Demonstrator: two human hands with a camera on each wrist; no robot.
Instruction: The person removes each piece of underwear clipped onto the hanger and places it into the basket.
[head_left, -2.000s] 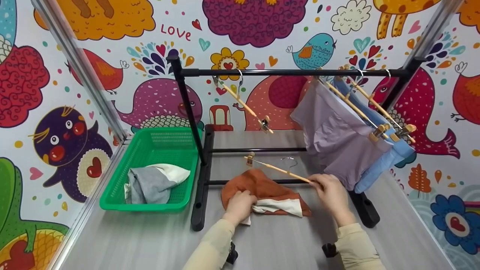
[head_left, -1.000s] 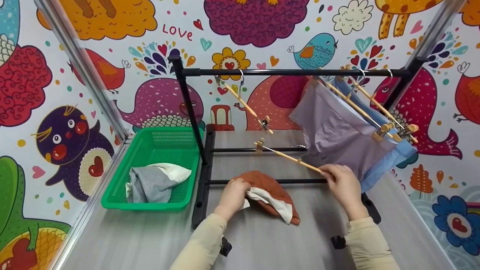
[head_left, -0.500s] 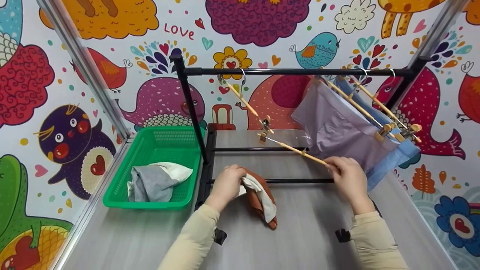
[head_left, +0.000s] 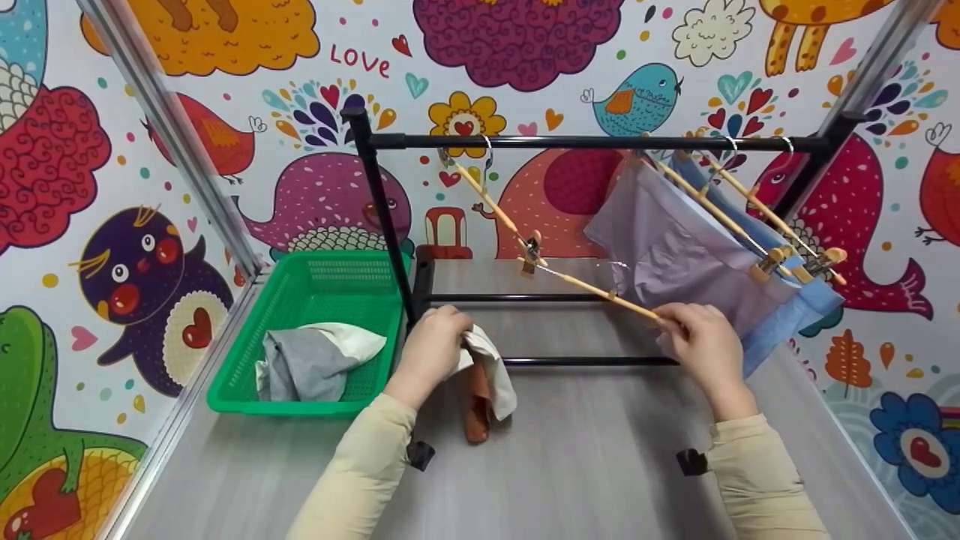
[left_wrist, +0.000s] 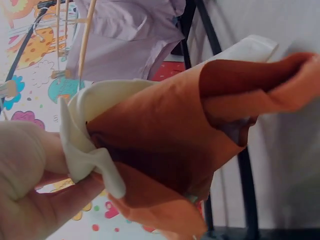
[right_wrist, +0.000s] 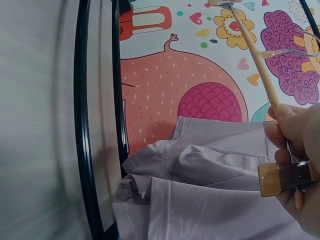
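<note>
My left hand (head_left: 429, 351) pinches the cream band of a rust-orange garment (head_left: 475, 405), which hangs folded above the table. In the left wrist view the garment (left_wrist: 160, 115) drops from thumb and fingers with a tube-like opening at its far end. My right hand (head_left: 709, 352) grips one end of a wooden clip hanger (head_left: 592, 289), held slanting with its far end up and to the left. In the right wrist view a clip (right_wrist: 278, 179) sits by the fingers of that hand. Nothing hangs from this hanger.
A black garment rack (head_left: 585, 142) spans the table (head_left: 585, 465). On it hang a bare clip hanger (head_left: 487, 199), lavender shorts (head_left: 675, 247) and a blue garment (head_left: 806, 311). The green basket (head_left: 300, 407) at left holds a grey-and-white cloth (head_left: 307, 367).
My left hand has lifted the rust-orange garment off the table, up and to the left. My right hand has raised the hanger and shifted it right.
</note>
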